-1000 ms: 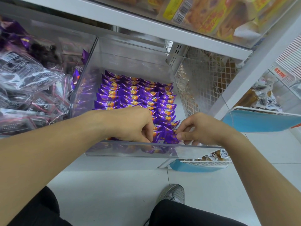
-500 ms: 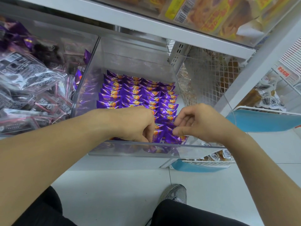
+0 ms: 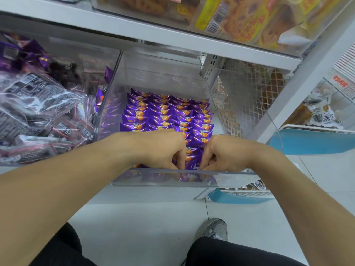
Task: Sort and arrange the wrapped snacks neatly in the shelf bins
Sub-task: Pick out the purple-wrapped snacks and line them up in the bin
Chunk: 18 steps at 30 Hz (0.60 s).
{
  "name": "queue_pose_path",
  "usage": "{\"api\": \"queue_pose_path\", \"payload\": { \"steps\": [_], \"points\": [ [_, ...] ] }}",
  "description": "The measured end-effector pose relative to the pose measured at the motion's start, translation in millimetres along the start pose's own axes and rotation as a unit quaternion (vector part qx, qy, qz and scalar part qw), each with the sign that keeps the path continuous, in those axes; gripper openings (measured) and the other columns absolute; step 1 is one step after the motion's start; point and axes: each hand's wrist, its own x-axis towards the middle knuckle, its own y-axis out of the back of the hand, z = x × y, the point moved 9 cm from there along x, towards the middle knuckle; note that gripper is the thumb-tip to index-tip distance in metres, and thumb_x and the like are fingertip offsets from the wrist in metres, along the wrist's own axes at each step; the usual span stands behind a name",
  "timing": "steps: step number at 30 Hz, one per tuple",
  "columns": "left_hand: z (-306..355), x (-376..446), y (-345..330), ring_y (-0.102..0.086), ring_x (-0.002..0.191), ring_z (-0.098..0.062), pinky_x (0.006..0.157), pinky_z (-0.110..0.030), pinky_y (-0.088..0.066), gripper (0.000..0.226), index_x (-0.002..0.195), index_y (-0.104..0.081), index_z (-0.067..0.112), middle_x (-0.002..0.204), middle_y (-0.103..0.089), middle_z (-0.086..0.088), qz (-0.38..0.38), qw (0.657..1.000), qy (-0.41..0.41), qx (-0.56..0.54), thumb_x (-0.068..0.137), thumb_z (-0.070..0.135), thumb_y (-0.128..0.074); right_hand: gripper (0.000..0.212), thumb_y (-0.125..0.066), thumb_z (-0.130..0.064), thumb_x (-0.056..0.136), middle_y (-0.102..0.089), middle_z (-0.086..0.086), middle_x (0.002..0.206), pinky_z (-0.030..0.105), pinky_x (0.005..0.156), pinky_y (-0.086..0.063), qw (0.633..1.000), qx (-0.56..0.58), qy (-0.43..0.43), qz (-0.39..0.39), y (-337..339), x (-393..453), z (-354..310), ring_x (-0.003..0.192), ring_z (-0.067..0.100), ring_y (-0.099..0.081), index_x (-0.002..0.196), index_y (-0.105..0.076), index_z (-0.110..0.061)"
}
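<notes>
While both hands are reaching over the clear bin's front wall (image 3: 163, 177), the left hand (image 3: 161, 148) and right hand (image 3: 222, 152) are each pinching purple wrapped snacks (image 3: 191, 160) at the bin's front edge, fingers curled. Behind them, neat purple snack rows (image 3: 165, 112) are filling the bin toward its back wall.

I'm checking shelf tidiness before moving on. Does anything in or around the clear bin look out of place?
Yes: a few purple snacks sit in the left bin among dark clear-wrapped packs, outside the clear bin. The purple rows inside look neat; both hands cover the front ones.
</notes>
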Motion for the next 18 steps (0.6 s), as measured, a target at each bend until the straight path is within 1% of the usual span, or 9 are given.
{"api": "queue_pose_path", "payload": {
  "steps": [3,6,7,8,10,11,13,16,18],
  "points": [
    [0,0,2,-0.06,0.072,-0.015,0.06,-0.021,-0.044,0.01,0.085,-0.08,0.024,0.07,-0.064,0.006,0.011,1.0,0.004,-0.001,0.085,0.028,-0.071,0.011,-0.073,-0.023,0.088,-0.06,-0.028,0.053,0.008,0.053,-0.037,1.0,0.006,0.007,0.001,-1,1,0,0.054,-0.003,-0.052,0.094,-0.081,-0.022],
    [-2,-1,6,-0.061,0.07,-0.013,0.058,-0.02,-0.045,0.009,0.086,-0.078,0.022,0.073,-0.068,0.004,0.028,0.999,0.011,-0.012,0.086,0.026,-0.07,0.01,-0.074,-0.026,0.087,-0.071,-0.008,0.067,0.011,0.054,-0.038,0.999,0.047,0.018,-0.002,-3,1,1,0.054,0.001,-0.05,0.096,-0.081,-0.026],
    [-4,-3,10,-0.061,0.069,-0.011,0.056,-0.017,-0.044,0.008,0.087,-0.077,0.023,0.076,-0.069,0.003,0.043,0.999,0.017,-0.022,0.086,0.027,-0.071,0.01,-0.076,-0.028,0.086,-0.072,-0.006,0.069,0.011,0.055,-0.039,0.998,0.063,0.02,0.008,-2,1,2,0.055,0.001,-0.052,0.095,-0.081,-0.026],
    [-7,-5,14,-0.06,0.068,-0.006,0.054,-0.012,-0.041,0.008,0.088,-0.076,0.024,0.08,-0.069,0.004,0.063,0.997,0.026,-0.033,0.085,0.03,-0.072,0.01,-0.079,-0.029,0.083,-0.072,-0.007,0.068,0.011,0.055,-0.04,0.996,0.076,0.02,0.028,1,2,4,0.055,0.0,-0.054,0.093,-0.081,-0.025],
    [-13,-9,21,-0.055,0.069,0.006,0.057,-0.008,-0.039,0.012,0.094,-0.073,0.026,0.085,-0.065,0.009,0.098,0.994,0.038,-0.04,0.084,0.032,-0.075,0.016,-0.085,-0.033,0.075,-0.068,-0.01,0.064,0.01,0.053,-0.039,0.993,0.082,0.009,0.082,10,3,8,0.052,-0.002,-0.054,0.087,-0.08,-0.024],
    [-14,-11,22,-0.052,0.072,0.012,0.06,-0.006,-0.038,0.016,0.098,-0.072,0.027,0.086,-0.061,0.013,0.103,0.993,0.037,-0.034,0.083,0.033,-0.075,0.02,-0.087,-0.035,0.072,-0.067,-0.011,0.063,0.009,0.052,-0.039,0.993,0.07,0.004,0.099,13,4,9,0.051,-0.003,-0.055,0.086,-0.08,-0.023],
    [-11,-11,19,-0.047,0.074,0.019,0.062,-0.003,-0.036,0.02,0.105,-0.071,0.028,0.085,-0.054,0.018,0.087,0.996,0.032,-0.013,0.086,0.032,-0.072,0.021,-0.088,-0.033,0.071,-0.064,-0.013,0.06,0.009,0.051,-0.038,0.995,0.032,0.012,0.096,13,8,2,0.051,-0.004,-0.055,0.087,-0.08,-0.023],
    [-11,-10,16,-0.05,0.071,0.018,0.06,0.0,-0.034,0.021,0.112,-0.072,0.029,0.082,-0.053,0.021,0.052,0.998,0.039,-0.008,0.092,0.028,-0.065,0.016,-0.081,-0.03,0.079,-0.052,-0.024,0.043,0.011,0.052,-0.036,0.998,-0.03,0.03,0.048,4,15,-13,0.054,-0.007,-0.053,0.094,-0.081,-0.022],
    [-12,-10,16,-0.054,0.074,0.008,0.06,0.0,-0.034,0.024,0.116,-0.071,0.031,0.088,-0.058,0.018,0.038,0.998,0.047,-0.004,0.095,0.028,-0.062,0.016,-0.076,-0.028,0.084,-0.049,-0.029,0.041,0.009,0.053,-0.036,0.998,-0.058,0.024,0.022,-1,21,-15,0.057,-0.01,-0.051,0.098,-0.081,-0.022]
  ]
}}
